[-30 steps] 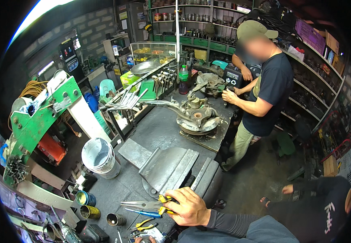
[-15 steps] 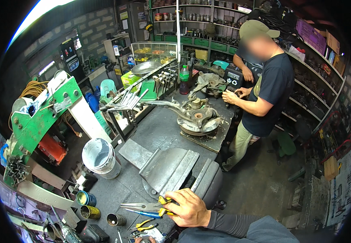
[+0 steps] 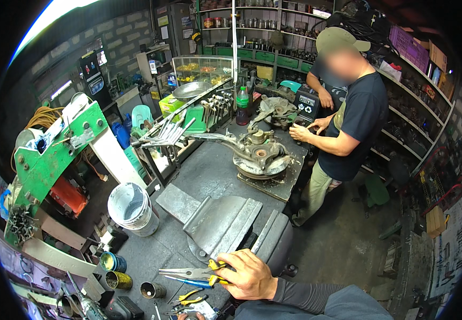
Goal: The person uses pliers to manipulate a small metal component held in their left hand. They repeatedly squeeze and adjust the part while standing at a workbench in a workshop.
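Note:
My right hand (image 3: 249,274) comes in from the lower right, fingers closed around the yellow-and-black handles of long-nose pliers (image 3: 188,271). Their jaws point left, slightly parted, over the bench in front of a big grey bench vise (image 3: 223,221). Just below those jaws shows a slim blue tool (image 3: 188,281), its kind unclear. Only fingertips of my left hand (image 3: 199,316) appear at the bottom edge, on either side of a round greyish thing that I cannot make out. Another pair of yellow-handled pliers (image 3: 192,296) lies on the bench above that hand.
Left of the vise stands a white bucket (image 3: 130,205); several small cans (image 3: 118,279) are nearer. A greasy hub-and-brake-disc assembly (image 3: 263,157) sits farther along the bench, before a soda bottle (image 3: 242,104). A co-worker in a cap (image 3: 343,117) stands at the bench's right side.
The co-worker's hands have shifted a little to the left and down. My right hand and the long-nose pliers stay practically where they were.

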`<state>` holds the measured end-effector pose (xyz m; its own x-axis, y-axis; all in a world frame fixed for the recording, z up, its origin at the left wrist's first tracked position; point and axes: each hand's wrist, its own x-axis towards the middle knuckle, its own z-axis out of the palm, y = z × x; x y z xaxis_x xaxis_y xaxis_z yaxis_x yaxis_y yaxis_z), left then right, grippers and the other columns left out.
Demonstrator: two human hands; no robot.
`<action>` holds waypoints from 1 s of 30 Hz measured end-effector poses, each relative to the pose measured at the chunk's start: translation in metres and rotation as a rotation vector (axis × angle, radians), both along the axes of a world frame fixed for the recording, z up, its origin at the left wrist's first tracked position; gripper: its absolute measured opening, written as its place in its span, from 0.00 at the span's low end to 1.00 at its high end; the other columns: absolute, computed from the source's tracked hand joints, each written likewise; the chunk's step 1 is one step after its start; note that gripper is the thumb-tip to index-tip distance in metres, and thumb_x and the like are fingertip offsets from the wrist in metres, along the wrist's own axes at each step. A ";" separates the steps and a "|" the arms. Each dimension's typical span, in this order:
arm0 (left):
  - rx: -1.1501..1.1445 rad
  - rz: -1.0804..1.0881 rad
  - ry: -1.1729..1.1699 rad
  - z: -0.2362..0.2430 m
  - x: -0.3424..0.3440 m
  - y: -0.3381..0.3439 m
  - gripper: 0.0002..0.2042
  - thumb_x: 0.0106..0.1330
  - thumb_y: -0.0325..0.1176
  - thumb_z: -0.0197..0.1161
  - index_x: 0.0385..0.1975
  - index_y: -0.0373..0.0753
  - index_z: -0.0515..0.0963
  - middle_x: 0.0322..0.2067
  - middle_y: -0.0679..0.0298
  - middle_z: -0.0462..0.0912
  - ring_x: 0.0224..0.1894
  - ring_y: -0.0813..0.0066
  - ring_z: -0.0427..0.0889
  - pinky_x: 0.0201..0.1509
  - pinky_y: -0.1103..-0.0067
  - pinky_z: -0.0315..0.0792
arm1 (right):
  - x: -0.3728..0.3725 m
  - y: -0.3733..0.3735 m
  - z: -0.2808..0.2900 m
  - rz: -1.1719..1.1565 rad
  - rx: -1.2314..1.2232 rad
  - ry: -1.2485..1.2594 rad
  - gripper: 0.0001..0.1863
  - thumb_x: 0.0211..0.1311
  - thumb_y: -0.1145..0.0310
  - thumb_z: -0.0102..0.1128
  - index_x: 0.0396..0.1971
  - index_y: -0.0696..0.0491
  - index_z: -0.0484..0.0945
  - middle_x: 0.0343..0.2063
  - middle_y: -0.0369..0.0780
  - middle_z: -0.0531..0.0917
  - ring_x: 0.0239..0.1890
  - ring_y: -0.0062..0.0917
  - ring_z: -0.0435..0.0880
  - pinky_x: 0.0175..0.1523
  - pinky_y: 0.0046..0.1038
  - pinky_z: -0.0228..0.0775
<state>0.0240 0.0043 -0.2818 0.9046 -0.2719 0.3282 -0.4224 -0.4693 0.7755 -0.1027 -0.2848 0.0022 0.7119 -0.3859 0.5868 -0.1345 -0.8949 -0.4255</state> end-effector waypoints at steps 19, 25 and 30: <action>0.036 0.014 -0.016 0.009 -0.001 -0.002 0.34 0.58 0.38 0.85 0.62 0.30 0.79 0.56 0.45 0.85 0.62 0.46 0.82 0.72 0.56 0.73 | 0.000 0.000 -0.002 0.006 0.010 -0.002 0.19 0.50 0.67 0.78 0.44 0.52 0.88 0.57 0.42 0.84 0.55 0.36 0.84 0.59 0.37 0.75; 0.005 0.005 -0.008 0.012 -0.001 -0.004 0.33 0.58 0.37 0.85 0.61 0.30 0.80 0.55 0.46 0.86 0.61 0.46 0.82 0.72 0.56 0.73 | -0.001 -0.001 -0.001 0.018 0.006 0.008 0.20 0.51 0.66 0.79 0.45 0.52 0.88 0.58 0.42 0.83 0.55 0.36 0.84 0.59 0.37 0.75; -0.007 0.004 0.019 0.017 -0.002 -0.005 0.33 0.57 0.37 0.85 0.61 0.30 0.80 0.55 0.46 0.86 0.61 0.47 0.83 0.73 0.56 0.73 | -0.002 -0.002 0.000 0.032 0.007 0.009 0.21 0.51 0.65 0.79 0.46 0.52 0.88 0.58 0.42 0.83 0.56 0.36 0.83 0.60 0.37 0.74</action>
